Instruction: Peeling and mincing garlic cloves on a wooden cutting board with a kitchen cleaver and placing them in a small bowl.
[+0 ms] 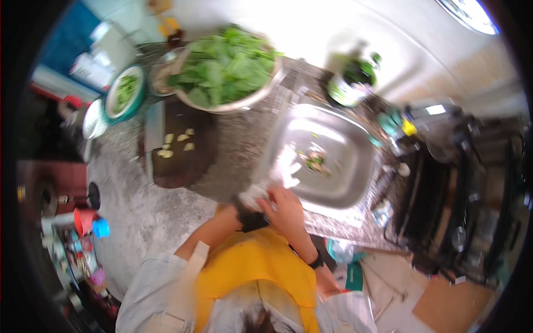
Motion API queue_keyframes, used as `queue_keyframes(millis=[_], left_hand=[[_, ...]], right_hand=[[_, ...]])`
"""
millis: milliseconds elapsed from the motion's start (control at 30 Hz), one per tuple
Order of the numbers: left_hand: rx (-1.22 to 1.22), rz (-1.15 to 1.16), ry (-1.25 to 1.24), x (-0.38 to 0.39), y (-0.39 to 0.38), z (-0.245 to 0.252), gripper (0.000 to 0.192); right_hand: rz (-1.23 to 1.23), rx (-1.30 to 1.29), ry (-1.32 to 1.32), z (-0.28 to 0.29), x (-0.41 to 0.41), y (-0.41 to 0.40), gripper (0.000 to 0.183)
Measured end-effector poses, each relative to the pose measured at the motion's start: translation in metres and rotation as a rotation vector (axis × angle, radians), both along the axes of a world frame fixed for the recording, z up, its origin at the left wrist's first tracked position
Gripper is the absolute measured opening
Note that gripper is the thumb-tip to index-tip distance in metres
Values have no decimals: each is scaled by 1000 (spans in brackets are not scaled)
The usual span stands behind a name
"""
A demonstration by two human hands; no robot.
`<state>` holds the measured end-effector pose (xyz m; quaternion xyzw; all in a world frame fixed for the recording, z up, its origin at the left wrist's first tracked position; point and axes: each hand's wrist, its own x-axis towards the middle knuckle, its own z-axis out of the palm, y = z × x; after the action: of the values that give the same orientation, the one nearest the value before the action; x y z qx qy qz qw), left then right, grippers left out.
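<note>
A thin whitish glove, blurred and overexposed, covers my left hand [281,170], which reaches over the near left rim of the steel sink [354,183]. My bare right hand [286,210] crosses over and grips the glove's cuff [254,196] at the left wrist. Food scraps with green bits [316,161] lie in the sink. To the left, pale peeled garlic cloves [168,153] rest on a round dark chopping board [195,164], with a cleaver-like wide blade [155,125] along its left side. Whether the left fingers hold anything cannot be told.
A large basin of leafy greens [229,68] stands behind the board. A teal-rimmed bowl of chopped greens [126,91] is at the back left. A white container with bottles [349,89] stands behind the sink, and a black gas stove [454,191] is at the right.
</note>
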<state>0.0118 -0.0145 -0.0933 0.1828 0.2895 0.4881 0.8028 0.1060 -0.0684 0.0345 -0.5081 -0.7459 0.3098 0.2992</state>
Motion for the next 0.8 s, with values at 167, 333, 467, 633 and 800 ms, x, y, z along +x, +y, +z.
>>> queue_keyframes(millis=[167,333,467,633,800], left_hand=[[87,-248,313,-26,6,51,65],[256,1,362,-112,-39,100,22],[204,561,646,-233,-94,137,16],[-18,1068,958,-422,-214,144,27],[-168,1333,1722,-567,-401,85,23]], right_hand=[[216,-107,115,15,-37,-9,12],[433,-134,89,47,-105,-39,13],[529,-187,113,54,-193,-66,14],[566,-327,345,25,-338,-92,25],[589,-641,389,-35,-528,-81,31]])
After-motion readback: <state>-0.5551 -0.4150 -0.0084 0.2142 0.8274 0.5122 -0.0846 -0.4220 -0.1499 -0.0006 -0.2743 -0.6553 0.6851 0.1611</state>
